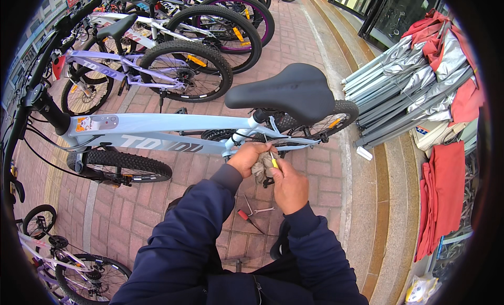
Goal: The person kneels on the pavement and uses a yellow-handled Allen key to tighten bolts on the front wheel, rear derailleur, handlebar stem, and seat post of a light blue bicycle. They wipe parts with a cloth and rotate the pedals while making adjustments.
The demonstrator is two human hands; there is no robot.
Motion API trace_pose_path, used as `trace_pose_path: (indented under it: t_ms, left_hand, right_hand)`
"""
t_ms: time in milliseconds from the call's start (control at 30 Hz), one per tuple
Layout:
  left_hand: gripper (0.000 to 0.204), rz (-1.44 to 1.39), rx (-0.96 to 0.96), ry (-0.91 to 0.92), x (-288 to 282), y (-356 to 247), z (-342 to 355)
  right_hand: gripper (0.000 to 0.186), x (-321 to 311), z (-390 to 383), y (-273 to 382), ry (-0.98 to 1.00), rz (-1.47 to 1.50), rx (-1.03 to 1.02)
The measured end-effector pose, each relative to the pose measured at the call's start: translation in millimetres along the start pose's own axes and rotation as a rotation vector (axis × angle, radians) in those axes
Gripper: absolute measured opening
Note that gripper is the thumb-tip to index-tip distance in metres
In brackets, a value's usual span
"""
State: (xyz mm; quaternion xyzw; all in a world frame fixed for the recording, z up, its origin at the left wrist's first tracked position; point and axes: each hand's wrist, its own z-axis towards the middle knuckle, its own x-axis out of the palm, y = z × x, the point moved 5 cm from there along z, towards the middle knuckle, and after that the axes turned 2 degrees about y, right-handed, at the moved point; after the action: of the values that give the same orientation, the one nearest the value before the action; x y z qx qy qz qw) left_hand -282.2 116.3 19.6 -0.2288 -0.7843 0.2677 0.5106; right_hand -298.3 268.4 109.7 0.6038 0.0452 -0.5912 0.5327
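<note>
A light blue bicycle (199,126) with a black saddle (278,92) stands across the view before me. My right hand (289,187) grips a yellow-handled tool (274,162), its thin shaft pointing up toward the seat tube and chainstay area. My left hand (247,159) is closed at that shaft, beside a crumpled beige cloth (261,171); whether its fingers grip the shaft, cloth or frame is unclear. The cloth hangs around the pedal and crank, partly hiding them. On the paving below lie a red-handled screwdriver (243,215) and a wrench (264,210), with another thin metal tool beside them.
Several parked bicycles (184,63) line the back and another group (92,273) is at lower left. To the right are stone steps (386,210), bundled canopy frames (391,121) with silver and red fabric, and folded red cloth (441,195). Brick paving (134,210) lies underfoot.
</note>
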Motion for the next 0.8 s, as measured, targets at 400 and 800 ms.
trace_pose_path:
  t_ms: [400, 800]
  left_hand:
    - [0.021, 0.056, 0.050, -0.074, -8, 3, 3]
    - [0.027, -0.022, 0.058, 0.014, 0, -2, -1]
  right_hand:
    - [0.066, -13, -1, 11, -0.196, 0.053, -0.111]
    - [0.042, 22, -2, -29, 0.201, 0.746, 0.536]
